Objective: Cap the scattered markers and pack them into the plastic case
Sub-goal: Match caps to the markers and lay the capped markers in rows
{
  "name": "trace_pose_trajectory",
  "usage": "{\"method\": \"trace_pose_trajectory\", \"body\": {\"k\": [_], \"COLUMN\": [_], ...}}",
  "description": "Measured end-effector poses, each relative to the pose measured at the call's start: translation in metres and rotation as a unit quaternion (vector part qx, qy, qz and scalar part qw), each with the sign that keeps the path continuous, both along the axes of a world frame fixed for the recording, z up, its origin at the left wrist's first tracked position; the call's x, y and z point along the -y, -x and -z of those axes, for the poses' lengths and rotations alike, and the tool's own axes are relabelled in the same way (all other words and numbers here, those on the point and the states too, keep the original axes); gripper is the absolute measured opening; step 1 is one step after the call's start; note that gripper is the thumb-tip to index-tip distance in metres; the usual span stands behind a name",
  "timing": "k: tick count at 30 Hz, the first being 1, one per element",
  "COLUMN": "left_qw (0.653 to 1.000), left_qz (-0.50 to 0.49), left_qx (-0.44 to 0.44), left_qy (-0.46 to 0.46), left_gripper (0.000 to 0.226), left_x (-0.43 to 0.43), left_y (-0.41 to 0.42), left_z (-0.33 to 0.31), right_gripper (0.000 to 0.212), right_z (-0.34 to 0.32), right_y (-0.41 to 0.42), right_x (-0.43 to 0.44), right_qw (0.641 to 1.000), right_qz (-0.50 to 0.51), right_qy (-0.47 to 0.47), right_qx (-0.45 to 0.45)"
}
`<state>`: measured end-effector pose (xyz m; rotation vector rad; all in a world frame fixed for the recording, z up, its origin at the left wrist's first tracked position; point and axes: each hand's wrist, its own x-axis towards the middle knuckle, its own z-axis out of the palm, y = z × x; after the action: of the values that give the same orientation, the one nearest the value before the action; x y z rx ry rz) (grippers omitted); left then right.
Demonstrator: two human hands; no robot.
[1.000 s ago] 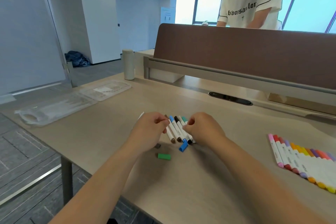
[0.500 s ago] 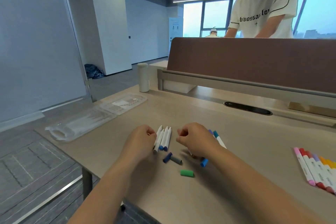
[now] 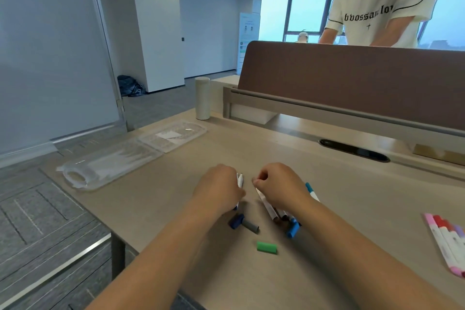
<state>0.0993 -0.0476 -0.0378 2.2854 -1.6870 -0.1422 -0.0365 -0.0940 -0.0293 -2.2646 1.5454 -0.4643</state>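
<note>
So the left hand now hides most of its gripped markers, while the right hand clutches a bundle. Loose caps sit near both wrists on the beige desk.

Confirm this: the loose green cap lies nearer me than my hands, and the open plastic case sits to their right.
One thing is wrong: the head view shows the open plastic case to the left of the left hand and right hand, not to their right. The green cap does lie nearer you.
</note>
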Motion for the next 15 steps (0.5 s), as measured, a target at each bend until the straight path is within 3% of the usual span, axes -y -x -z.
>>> {"method": "trace_pose_trajectory", "body": {"k": [7, 11, 15], "left_qw": [0.994, 0.994, 0.998], "left_qz": [0.003, -0.014, -0.027], "left_qx": [0.111, 0.105, 0.05], "left_qy": [-0.005, -0.016, 0.008], "left_gripper": [0.027, 0.013, 0.021], "left_x": [0.003, 0.005, 0.001], "left_y": [0.015, 0.022, 0.021], "left_z": [0.005, 0.004, 0.001], "right_gripper": [0.026, 0.028, 0.021], "right_z": [-0.002, -0.003, -0.004], "right_y": [0.011, 0.015, 0.019], "right_x": [0.002, 0.0, -0.004], "right_qw": [1.0, 1.0, 0.999], "right_qz": [-0.003, -0.004, -0.012], "right_qy": [-0.009, -0.007, -0.008], "right_qx": [0.02, 0.02, 0.04]}}
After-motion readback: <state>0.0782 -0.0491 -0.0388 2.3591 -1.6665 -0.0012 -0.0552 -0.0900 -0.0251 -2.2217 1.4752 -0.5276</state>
